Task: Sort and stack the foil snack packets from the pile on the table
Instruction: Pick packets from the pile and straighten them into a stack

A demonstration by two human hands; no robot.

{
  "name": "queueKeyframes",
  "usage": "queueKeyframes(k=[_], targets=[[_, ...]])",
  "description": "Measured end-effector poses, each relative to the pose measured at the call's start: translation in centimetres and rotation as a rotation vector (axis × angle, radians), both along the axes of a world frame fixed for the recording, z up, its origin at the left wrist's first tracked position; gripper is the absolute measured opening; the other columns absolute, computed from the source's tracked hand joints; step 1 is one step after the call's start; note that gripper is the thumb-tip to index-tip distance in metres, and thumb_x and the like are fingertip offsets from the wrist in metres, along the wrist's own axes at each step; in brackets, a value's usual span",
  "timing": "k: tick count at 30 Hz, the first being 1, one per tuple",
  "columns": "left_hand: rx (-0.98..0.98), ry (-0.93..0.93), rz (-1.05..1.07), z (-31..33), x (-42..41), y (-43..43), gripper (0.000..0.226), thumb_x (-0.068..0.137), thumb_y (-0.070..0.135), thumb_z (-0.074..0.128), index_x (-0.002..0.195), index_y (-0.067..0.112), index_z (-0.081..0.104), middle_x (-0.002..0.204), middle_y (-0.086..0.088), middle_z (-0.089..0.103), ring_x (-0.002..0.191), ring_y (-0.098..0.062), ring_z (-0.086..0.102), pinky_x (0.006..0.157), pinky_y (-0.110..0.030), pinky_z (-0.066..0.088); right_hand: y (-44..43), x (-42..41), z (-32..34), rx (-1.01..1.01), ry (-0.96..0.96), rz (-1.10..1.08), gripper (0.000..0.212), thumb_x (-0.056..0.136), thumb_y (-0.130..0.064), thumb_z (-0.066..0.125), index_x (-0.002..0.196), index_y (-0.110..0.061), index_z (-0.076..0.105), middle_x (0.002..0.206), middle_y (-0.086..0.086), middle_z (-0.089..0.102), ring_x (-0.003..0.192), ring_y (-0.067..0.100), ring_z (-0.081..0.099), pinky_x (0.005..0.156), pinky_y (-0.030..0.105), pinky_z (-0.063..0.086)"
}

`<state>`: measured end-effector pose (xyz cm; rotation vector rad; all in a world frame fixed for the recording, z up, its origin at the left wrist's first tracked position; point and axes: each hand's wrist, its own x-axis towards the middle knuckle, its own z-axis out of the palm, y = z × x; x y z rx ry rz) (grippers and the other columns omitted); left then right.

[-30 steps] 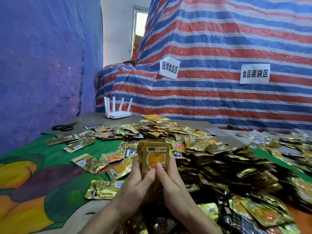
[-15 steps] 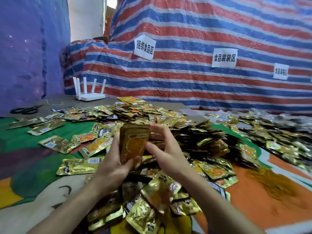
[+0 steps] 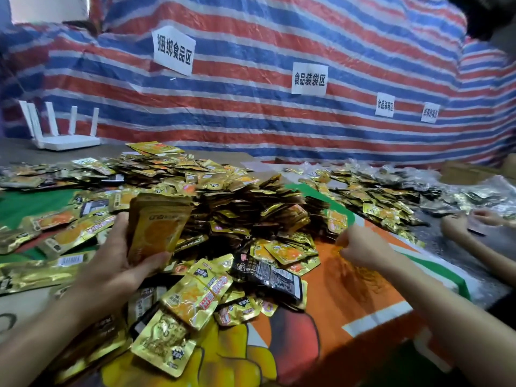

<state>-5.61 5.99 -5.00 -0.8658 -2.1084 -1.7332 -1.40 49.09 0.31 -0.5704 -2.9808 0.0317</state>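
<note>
Off the glossy gold-orange stack (image 3: pixel 156 227) now, my right hand (image 3: pixel 363 247) reaches blurred, grip unreadable; my left hand (image 3: pixel 117 263) clasps it.

Left hand (image 3: pixel 117 263): raised, palm up, thumb and fingers gripping an upright stack of packets (image 3: pixel 157 227).
Right hand (image 3: pixel 363 245): stretched forward, knuckles up, fingers curled, blurred; grasp unclear.

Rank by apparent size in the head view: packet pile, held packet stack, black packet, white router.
1. packet pile
2. held packet stack
3. black packet and white router look alike; the router sits farther off, so unranked.
</note>
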Motion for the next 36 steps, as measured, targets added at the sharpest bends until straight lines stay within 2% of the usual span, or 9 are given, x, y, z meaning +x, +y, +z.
queueKeyframes(k=[2, 4, 8, 14, 16, 19, 24, 28, 36], targets=[[0.007, 0.000, 0.001, 0.0, 0.0, -0.2, 0.061, 0.067, 0.018, 0.075, 0.102, 0.062, 0.051, 0.108, 0.011, 0.071, 0.098, -0.010, 0.071, 0.073, -0.023, 0.057, -0.1, -0.4, -0.8, 0.008, -0.048, -0.014, 0.016, 0.083, -0.008, 0.058, 0.093, -0.014, 0.069, 0.088, 0.005, 0.071, 0.084, 0.025, 0.069, 0.062, 0.033, 0.054], [0.015, 0.000, 0.005, 0.0, 0.1, -0.3, 0.059, 0.068, 0.018, 0.075, 0.102, 0.061, 0.051, 0.109, 0.011, 0.071, 0.099, -0.009, 0.071, 0.073, -0.020, 0.057, -0.2, -0.7, -1.2, 0.005, -0.058, -0.042, 0.009, 0.085, -0.006, 0.055, 0.083, -0.012, 0.061, 0.079, 0.005, 0.064, 0.081, 0.026, 0.068, 0.057, 0.031, 0.046], [0.068, 0.001, 0.039, 0.5, 0.4, -0.1, 0.059, 0.069, 0.017, 0.075, 0.099, 0.063, 0.052, 0.105, 0.018, 0.072, 0.093, -0.002, 0.071, 0.070, -0.005, 0.051, -0.2, -1.0, -1.2, 0.036, -0.010, -0.073, 0.015, 0.084, -0.005, 0.055, 0.092, -0.010, 0.067, 0.083, 0.006, 0.069, 0.075, 0.024, 0.066, 0.055, 0.030, 0.045], [0.112, 0.006, 0.061, 0.9, 0.6, -0.3, 0.060, 0.071, 0.014, 0.074, 0.097, 0.064, 0.052, 0.103, 0.016, 0.073, 0.093, -0.003, 0.071, 0.071, -0.006, 0.051, -0.2, -1.1, -0.9, 0.047, 0.048, -0.087, 0.012, 0.082, -0.012, 0.060, 0.094, -0.011, 0.066, 0.083, 0.007, 0.070, 0.065, 0.019, 0.058, 0.054, 0.029, 0.042], [0.107, -0.007, 0.047, 0.9, 0.6, -0.3, 0.059, 0.071, 0.015, 0.074, 0.097, 0.064, 0.053, 0.104, 0.016, 0.073, 0.095, -0.004, 0.071, 0.073, -0.007, 0.053, -0.2, -0.9, -1.0, 0.073, 0.025, -0.096, 0.005, 0.084, -0.014, 0.060, 0.088, -0.014, 0.057, 0.082, 0.006, 0.065, 0.067, 0.019, 0.056, 0.054, 0.029, 0.041], [0.103, -0.019, 0.030, 0.9, 0.7, -0.2, 0.057, 0.071, 0.015, 0.074, 0.096, 0.062, 0.053, 0.105, 0.015, 0.072, 0.097, -0.005, 0.071, 0.073, -0.006, 0.052, -0.1, -0.5, -1.6, 0.078, 0.007, -0.121, 0.021, 0.089, -0.007, 0.054, 0.075, -0.015, 0.039, 0.075, 0.003, 0.051, 0.063, 0.018, 0.049, 0.049, 0.028, 0.036], [0.089, -0.024, 0.018, 0.9, 0.8, -0.2, 0.058, 0.071, 0.015, 0.073, 0.096, 0.063, 0.053, 0.103, 0.016, 0.071, 0.095, -0.003, 0.070, 0.072, -0.006, 0.052, 0.3, -0.1, -1.2, 0.057, 0.122, -0.103, 0.013, 0.085, 0.007, 0.055, 0.086, -0.003, 0.063, 0.082, 0.011, 0.065, 0.075, 0.029, 0.065, 0.063, 0.041, 0.058], [0.064, -0.020, 0.048, 1.0, 0.9, -0.3, 0.058, 0.070, 0.018, 0.074, 0.104, 0.059, 0.050, 0.103, 0.019, 0.071, 0.094, -0.001, 0.070, 0.072, -0.008, 0.053, 0.4, 0.1, -0.3, 0.038, 0.194, -0.097, 0.021, 0.082, 0.008, 0.057, 0.083, -0.006, 0.073, 0.082, 0.012, 0.071, 0.074, 0.031, 0.067, 0.062, 0.040, 0.059], [0.047, -0.043, 0.043, 1.0, 0.8, -0.4, 0.061, 0.069, 0.021, 0.076, 0.105, 0.064, 0.049, 0.107, 0.018, 0.070, 0.096, -0.004, 0.070, 0.082, -0.028, 0.051, 0.5, -0.1, 0.8, -0.116, 0.308, -0.003, 0.030, 0.079, 0.017, 0.056, 0.088, 0.001, 0.079, 0.090, 0.019, 0.075, 0.082, 0.033, 0.070, 0.073, 0.044, 0.062]])
